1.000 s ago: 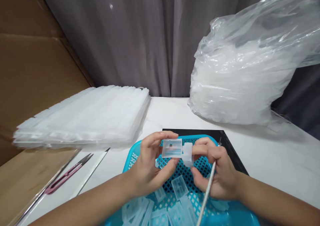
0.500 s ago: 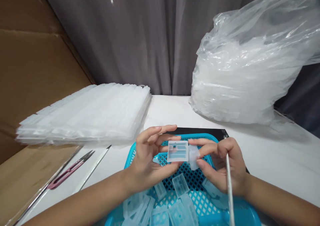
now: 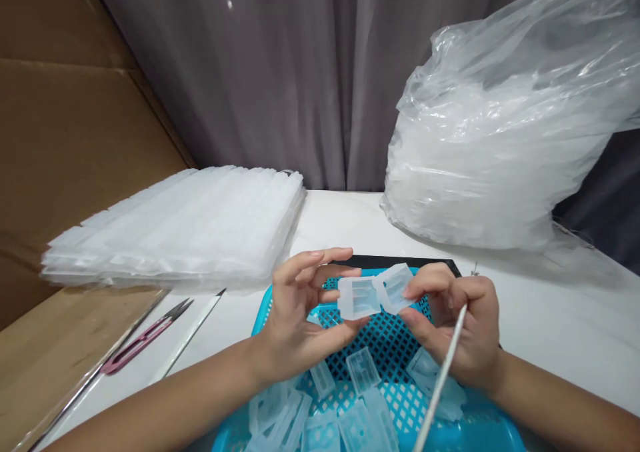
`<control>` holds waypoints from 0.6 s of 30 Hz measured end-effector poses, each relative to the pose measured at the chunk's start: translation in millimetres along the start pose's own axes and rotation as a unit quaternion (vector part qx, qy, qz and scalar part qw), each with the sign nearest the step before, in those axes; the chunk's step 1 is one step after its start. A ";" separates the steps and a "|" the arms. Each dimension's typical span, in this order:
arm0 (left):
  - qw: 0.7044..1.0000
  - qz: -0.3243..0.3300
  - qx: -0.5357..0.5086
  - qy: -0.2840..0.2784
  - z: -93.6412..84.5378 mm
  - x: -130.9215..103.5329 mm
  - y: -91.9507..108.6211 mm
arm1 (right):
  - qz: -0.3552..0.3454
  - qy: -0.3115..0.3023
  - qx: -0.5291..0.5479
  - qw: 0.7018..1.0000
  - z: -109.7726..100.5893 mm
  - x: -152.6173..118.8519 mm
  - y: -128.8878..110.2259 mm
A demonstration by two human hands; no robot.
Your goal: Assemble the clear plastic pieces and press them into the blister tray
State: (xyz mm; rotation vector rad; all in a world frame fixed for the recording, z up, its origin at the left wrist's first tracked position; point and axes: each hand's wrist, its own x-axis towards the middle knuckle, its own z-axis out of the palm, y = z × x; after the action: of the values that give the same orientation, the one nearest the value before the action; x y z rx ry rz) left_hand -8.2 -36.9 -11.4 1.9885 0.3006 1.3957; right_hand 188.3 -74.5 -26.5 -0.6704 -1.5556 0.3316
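Note:
A small translucent plastic case, hinged and folded open, is held above the blue basket. My left hand pinches its left half between thumb and fingers. The thumb and fingertips of my right hand grip the right half. A thin white-handled tool is also tucked in my right hand, its handle slanting down toward me and a fine metal tip showing beyond the knuckles. Several similar translucent cases lie loose in the basket below.
Pink-handled thread snips and a thin blade-like strip lie at left. Behind them is a stack of white translucent sheets. A large clear bag of white material stands at right. Cardboard borders the left, a grey curtain the back.
The right half of the case has swung up and opened out from the left half, and the left half has tilted. The white-handled tool has angled its lower end leftward.

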 end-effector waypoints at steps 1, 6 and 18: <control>1.000 0.000 0.003 0.002 0.0 0.2 0.0 | -0.001 0.005 -0.007 1.000 -0.2 0.4 -0.2; 1.000 0.009 0.011 0.009 0.2 2.0 -0.6 | -0.027 0.022 -0.045 0.998 -2.4 3.8 -5.1; 0.997 0.026 -0.002 -0.066 -2.4 -1.9 -1.0 | -0.135 -0.048 -0.098 0.985 -10.4 4.4 -20.1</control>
State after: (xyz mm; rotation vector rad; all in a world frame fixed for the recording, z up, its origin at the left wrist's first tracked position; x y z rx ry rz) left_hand -10.9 -36.3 -13.1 2.0863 0.1872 1.2882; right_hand 194.2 -89.5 -10.0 -0.5908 -1.7627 0.0062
